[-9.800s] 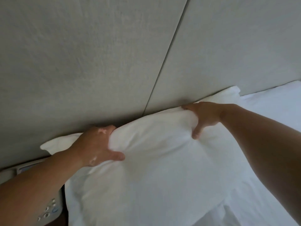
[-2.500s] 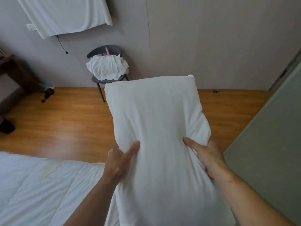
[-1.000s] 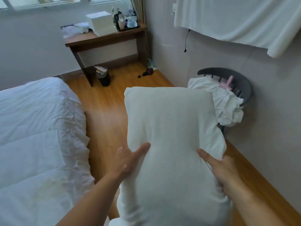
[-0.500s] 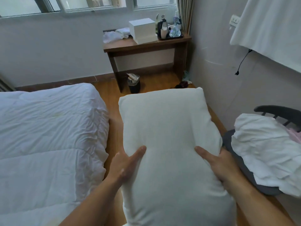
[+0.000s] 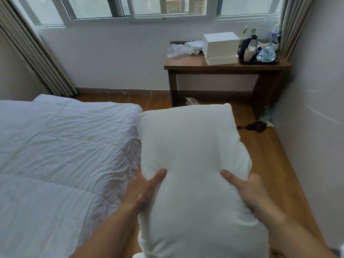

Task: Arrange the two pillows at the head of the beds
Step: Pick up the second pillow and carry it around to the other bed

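I hold a white pillow (image 5: 189, 151) lengthwise in front of me, above the wooden floor beside a bed. My left hand (image 5: 143, 189) grips its left side and my right hand (image 5: 245, 189) grips its right side, thumbs pressed into the top. The bed (image 5: 61, 157) lies to the left, covered with a rumpled white duvet. Its head end is out of view. No second pillow shows.
A dark wooden desk (image 5: 223, 68) stands under the window with a white box (image 5: 220, 48), crumpled cloth and a tray of bottles (image 5: 260, 53). A wall (image 5: 320, 108) closes the right side. Dark items (image 5: 255, 126) lie on the floor by the desk. Curtains hang at both window ends.
The view has swung left from the chair and wall to the window and desk. The chair has left the view. My hands keep the same grip on the pillow.
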`<action>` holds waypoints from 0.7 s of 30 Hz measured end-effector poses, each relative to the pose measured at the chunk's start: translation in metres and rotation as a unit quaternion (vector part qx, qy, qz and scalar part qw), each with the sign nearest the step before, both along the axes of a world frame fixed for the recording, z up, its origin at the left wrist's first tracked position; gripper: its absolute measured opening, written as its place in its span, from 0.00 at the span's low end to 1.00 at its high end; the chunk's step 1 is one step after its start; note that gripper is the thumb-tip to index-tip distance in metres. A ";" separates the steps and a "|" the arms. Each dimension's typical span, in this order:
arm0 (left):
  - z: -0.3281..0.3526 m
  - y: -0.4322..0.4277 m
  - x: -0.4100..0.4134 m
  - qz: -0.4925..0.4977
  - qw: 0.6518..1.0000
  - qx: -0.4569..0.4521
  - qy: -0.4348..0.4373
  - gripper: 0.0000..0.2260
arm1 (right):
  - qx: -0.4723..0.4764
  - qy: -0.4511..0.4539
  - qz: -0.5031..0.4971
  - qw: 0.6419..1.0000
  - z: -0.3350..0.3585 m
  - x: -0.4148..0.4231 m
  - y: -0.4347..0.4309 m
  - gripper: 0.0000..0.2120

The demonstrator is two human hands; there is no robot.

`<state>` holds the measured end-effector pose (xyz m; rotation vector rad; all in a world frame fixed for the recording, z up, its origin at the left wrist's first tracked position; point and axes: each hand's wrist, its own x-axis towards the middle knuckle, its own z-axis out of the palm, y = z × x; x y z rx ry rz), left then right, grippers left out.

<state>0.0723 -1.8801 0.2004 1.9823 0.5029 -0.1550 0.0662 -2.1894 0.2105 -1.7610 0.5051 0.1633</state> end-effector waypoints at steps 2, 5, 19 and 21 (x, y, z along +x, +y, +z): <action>0.002 -0.001 0.032 0.024 1.000 0.007 0.005 0.47 | -0.002 0.008 0.014 1.000 0.000 0.043 -0.001 0.24; 0.001 0.004 0.080 0.056 0.998 -0.009 0.003 0.46 | 0.002 0.014 0.035 0.999 0.002 0.105 0.007 0.26; -0.013 0.113 0.381 0.108 0.994 -0.008 0.016 0.43 | -0.023 0.023 0.075 0.997 0.001 0.428 0.122 0.32; -0.014 0.131 0.417 0.113 0.993 -0.017 0.022 0.42 | -0.026 0.018 0.082 0.996 0.004 0.468 0.141 0.32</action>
